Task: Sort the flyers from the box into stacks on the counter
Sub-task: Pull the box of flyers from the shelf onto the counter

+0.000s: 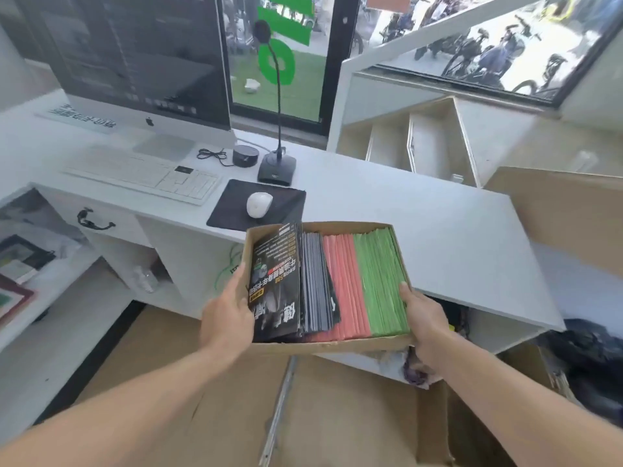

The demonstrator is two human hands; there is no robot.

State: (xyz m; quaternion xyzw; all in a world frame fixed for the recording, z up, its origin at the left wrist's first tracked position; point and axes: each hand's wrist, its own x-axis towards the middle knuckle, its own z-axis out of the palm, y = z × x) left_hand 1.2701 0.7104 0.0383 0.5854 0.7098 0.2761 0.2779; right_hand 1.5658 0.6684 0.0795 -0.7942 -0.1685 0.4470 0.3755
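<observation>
Box (323,345) of brown cardboard, shallow and open on top, held up between both hands over the near edge of the white tabletop (421,224). Left hand (229,318) clamped on the box's left wall, thumb hooked over the rim beside the black flyers (274,284), remaining fingers hidden under or behind the cardboard. Right hand (423,315) gripping the near right corner, thumb lying along the rim against the green flyers (379,281), other fingers tucked out of sight below. Both grips therefore closed around the box itself, not on any flyer. Inside, three groups standing on edge and packed side by side: black printed ones at the left, the outermost leaning with its face showing, then red flyers (344,284) in the middle, then green at the right, filling the box from wall to wall. Farther back on the tabletop, well apart from the box: black mouse pad (286,200) carrying a white mouse (259,204), just beyond the box's far left corner; white keyboard (143,173); monitor (135,59); gooseneck microphone (277,163) on a black base. Large cardboard sheet (556,210) propped at the right end, with more flattened cardboard on the floor beneath the forearms.
</observation>
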